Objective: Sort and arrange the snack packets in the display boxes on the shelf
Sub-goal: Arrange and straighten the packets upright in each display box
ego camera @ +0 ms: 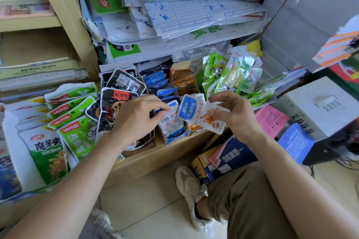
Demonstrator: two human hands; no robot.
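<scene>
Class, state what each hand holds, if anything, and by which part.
Right hand pinches a blue-and-white snack packet by its right-hand edge. Left hand pinches the top edge of a barcode packet standing in the blue display box.

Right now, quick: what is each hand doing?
Left hand: pinching the top of a barcoded packet standing in the blue display box.
Right hand: holding a blue-and-white packet.

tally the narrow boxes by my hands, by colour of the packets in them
box of black packets: 1
box of blue packets: 1
box of orange packets: 1
total: 3
</scene>
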